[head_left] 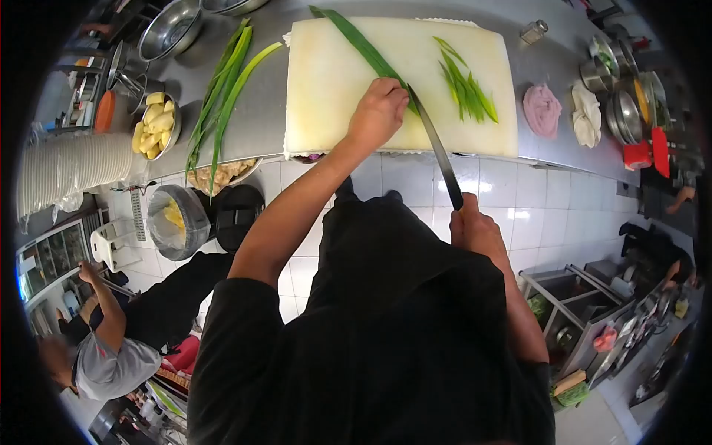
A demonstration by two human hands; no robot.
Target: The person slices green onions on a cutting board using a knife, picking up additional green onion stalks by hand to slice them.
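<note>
My left hand (380, 111) is closed on a long green leaf (356, 41), holding it down on the white cutting board (311, 104). The leaf runs from beyond the board's far edge down to my fingers. My right hand (477, 226) grips the handle of a long knife (437, 148). Its blade slants up and left across the board's near edge, and its tip is at the leaf beside my left fingertips. Cut green slices (466, 89) lie in a loose pile on the right part of the board.
Long green leaves (226, 96) and a bowl of peeled yellow pieces (156, 124) are left of the board. Right of it lie a pink cloth (542, 111), a white cloth (586, 113) and a shaker (534, 31). Another person (111, 356) is at the lower left.
</note>
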